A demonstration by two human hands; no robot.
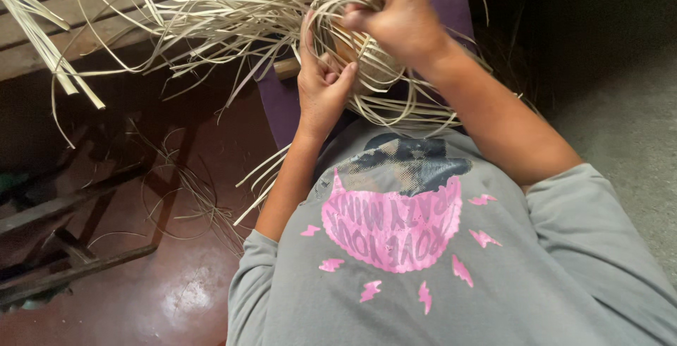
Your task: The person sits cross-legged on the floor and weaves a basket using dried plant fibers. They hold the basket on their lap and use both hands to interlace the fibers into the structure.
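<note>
Seen from above, the person sits with a tangle of pale, flat strips [233, 14] gathered over the lap, and both hands work at the knot of it near twelve o'clock in the view. The right hand [395, 11] is closed in a fist around a bunch of the strips, pulling them up and toward one o'clock, which seems to keep them taut and out of the way. The left hand [321, 88] sits just below, at about eleven o'clock of the chest, its fingers curled and pressed against the wound part of the bundle [377, 71], apparently steadying the curved loops so that they do not spring apart. A short brown piece [285, 69], perhaps wood, shows just left of that hand; I cannot tell whether the hand touches it. The loose ends fan out toward nine and ten o'clock across a slatted wooden bench [42, 43], where they lie free, likely because of their length. More strips hang down beside the left forearm toward the reddish floor [176, 289], and a few thin strays lie there near a dark wooden frame [77, 261] at eight o'clock. A purple cloth [444, 0] covers the lap beneath the work, and a grey shirt [564, 282] with a pink print fills the lower view.
</note>
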